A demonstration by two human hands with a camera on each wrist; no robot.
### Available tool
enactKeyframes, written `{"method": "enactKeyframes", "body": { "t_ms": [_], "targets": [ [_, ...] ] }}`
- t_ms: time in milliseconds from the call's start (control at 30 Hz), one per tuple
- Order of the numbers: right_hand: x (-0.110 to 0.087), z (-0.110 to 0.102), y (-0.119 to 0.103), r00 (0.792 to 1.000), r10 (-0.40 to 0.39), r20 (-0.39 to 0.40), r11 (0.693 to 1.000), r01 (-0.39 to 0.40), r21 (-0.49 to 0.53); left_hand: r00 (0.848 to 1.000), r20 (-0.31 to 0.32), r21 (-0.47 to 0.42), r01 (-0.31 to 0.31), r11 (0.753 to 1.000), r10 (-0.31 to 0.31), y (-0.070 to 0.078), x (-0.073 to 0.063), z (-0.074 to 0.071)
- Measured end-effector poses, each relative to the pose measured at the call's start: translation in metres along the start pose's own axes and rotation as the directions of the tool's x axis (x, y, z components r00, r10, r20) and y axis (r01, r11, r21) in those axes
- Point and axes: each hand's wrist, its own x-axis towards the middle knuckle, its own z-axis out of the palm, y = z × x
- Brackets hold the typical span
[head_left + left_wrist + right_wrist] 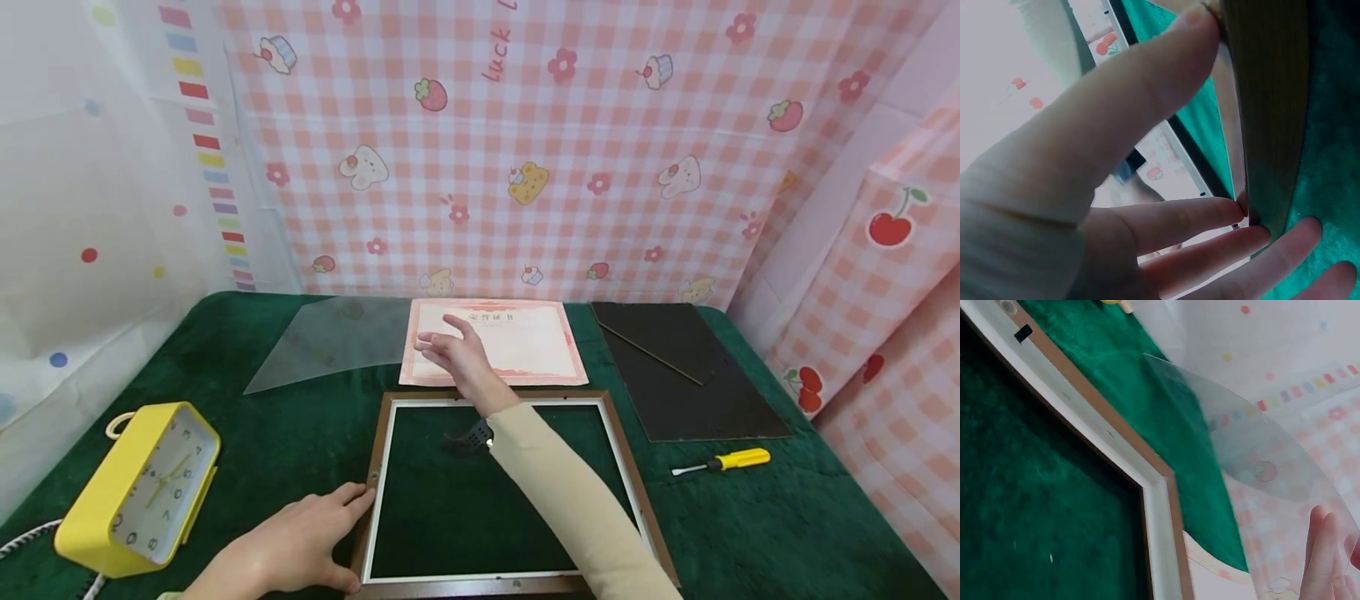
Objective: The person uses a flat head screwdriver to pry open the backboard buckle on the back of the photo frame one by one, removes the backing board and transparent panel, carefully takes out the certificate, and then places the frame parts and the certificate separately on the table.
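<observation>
A brown picture frame (651, 533) with a white inner edge lies on the green cloth in front of me. My left hand (300, 533) rests against its left side, thumb and fingertips touching the wood with the fingers fairly straight. Beyond the frame, my right hand (467, 360) pinches the right edge of a clear sheet (337, 337). In the right wrist view the clear sheet (1241, 437) bends upward toward the fingers (1322, 556). A certificate (525, 346) with a red border lies behind the frame, partly covered by the right hand.
A yellow alarm clock (112, 492) stands at the left. On the right lie a black backing board (690, 400) with a thin strip (652, 354) across it and a yellow-handled screwdriver (742, 458). A checked curtain (480, 208) hangs behind the table.
</observation>
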Motion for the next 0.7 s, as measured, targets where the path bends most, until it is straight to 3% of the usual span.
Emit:
{"method": "enactKeyframes", "body": {
  "t_ms": [333,700],
  "targets": [
    [0.005,0.035,0.021,0.999,0.008,-0.034,0.996,-0.011,-0.086,1.0,-0.003,0.01,0.019,1.0,-0.019,0.001,0.0,0.0],
    [0.002,0.041,0.032,0.999,0.037,0.018,0.982,-0.033,-0.186,1.0,-0.006,0.001,0.01,1.0,-0.01,0.0,-0.002,0.0]
  ]
}}
